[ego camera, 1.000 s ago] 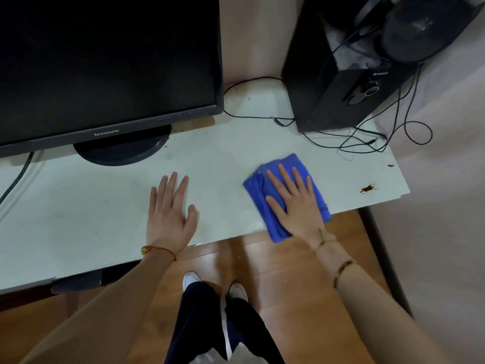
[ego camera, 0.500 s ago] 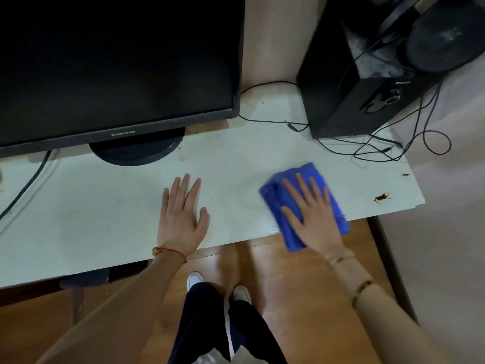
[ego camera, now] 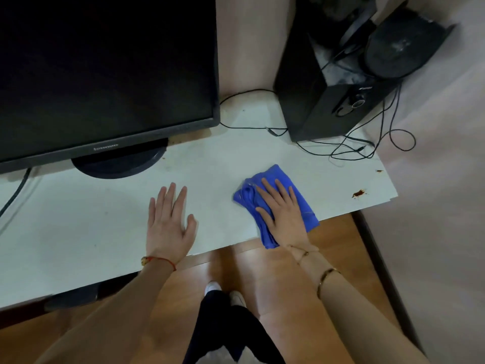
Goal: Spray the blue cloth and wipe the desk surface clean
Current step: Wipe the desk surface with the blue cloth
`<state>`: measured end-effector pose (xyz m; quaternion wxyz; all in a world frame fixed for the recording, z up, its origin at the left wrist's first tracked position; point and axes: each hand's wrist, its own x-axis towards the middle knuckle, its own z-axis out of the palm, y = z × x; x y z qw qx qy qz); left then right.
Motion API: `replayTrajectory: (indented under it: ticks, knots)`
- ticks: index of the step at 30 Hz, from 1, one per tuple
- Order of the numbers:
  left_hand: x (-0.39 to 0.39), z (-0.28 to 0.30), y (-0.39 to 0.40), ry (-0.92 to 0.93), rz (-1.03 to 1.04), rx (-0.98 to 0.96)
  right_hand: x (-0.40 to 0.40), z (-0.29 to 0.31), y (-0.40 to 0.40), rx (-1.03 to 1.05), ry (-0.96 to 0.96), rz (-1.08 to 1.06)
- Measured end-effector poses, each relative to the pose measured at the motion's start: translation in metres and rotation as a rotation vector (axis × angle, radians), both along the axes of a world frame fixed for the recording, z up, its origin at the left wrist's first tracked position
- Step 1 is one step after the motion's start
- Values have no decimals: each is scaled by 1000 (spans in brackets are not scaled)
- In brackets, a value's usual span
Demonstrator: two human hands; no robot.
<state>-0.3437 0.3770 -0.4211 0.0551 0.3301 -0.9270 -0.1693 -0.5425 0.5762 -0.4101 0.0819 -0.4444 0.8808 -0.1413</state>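
Note:
A folded blue cloth (ego camera: 301, 199) lies on the white desk (ego camera: 78, 227) near its front edge, right of centre, with one corner hanging over the edge. My right hand (ego camera: 282, 215) presses flat on the cloth with straight, spread fingers. To the left, my left hand (ego camera: 169, 223) rests palm down on the bare desk, fingers straight. A brown stain (ego camera: 358, 193) marks the desk near its right corner, to the right of the cloth. No spray bottle is in view.
A black monitor (ego camera: 105, 69) on a round base (ego camera: 120, 164) fills the back left. A black speaker (ego camera: 322, 98) with tangled cables (ego camera: 367, 148) stands at the back right. A smaller brown speck (ego camera: 378, 171) lies by the right edge. Wooden floor lies below.
My right hand has slid the cloth a little to the left along the front edge, bunching its left side. My left hand has stayed flat on the desk. The camera view has shifted.

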Motion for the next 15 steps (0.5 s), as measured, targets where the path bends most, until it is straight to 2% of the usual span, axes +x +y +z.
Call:
replayTrajectory:
  ticks: [3,8,15]
  knots:
    - [-3,4,5,8,7,-18,7,1,13,-22,-3,-76]
    - [-49,20,23,116,-243,-11,15,3,37,22,11,-218]
    - [-125,25,72,119,-427,40,0,8,87,8,-13,-357]
